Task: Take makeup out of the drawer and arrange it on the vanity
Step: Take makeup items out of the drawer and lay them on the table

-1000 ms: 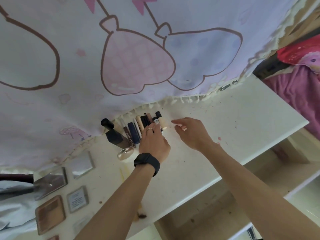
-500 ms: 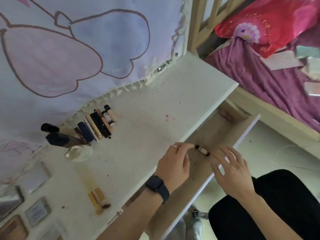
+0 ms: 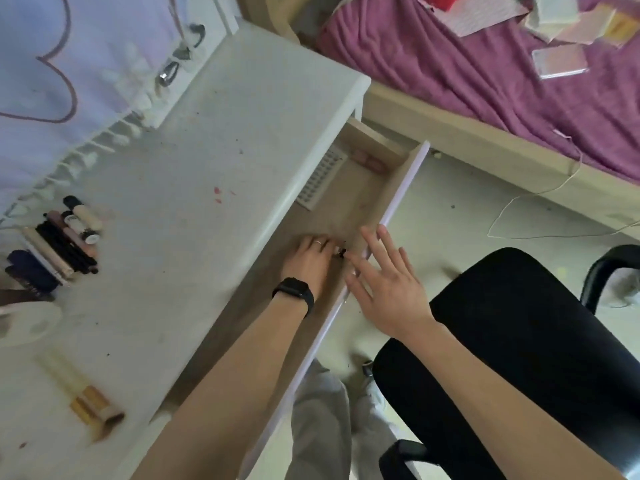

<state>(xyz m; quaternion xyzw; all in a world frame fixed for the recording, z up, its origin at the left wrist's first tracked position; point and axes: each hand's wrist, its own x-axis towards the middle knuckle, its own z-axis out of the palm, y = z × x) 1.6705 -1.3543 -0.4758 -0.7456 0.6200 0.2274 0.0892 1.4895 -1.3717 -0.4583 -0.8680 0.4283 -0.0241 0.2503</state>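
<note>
A small dark-tipped makeup item (image 3: 341, 252) sits in the open drawer (image 3: 349, 206), near its front wall, poking out from under the left hand's fingertips. The left hand (image 3: 309, 260) lies palm down inside the drawer, fingers curled over the item and gripping it, with a ring (image 3: 318, 242) on one finger and a black watch (image 3: 294, 294) on the wrist; the forearm crosses the drawer at a slant. The right hand (image 3: 385, 289) hovers over the drawer's front edge, palm down, fingers straight and spread, holding nothing, its thumb just beside the item. Farther back in the drawer lie a white ridged tray (image 3: 321, 179) and a blurred pinkish thing (image 3: 367, 161). On the vanity (image 3: 207, 143), well apart from the hands, a row of makeup sticks (image 3: 67, 239) lies side by side by the printed cloth (image 3: 41, 53), and a gold tube (image 3: 94, 407) lies nearer the front. A black chair (image 3: 519, 341) stands to the right.
</note>
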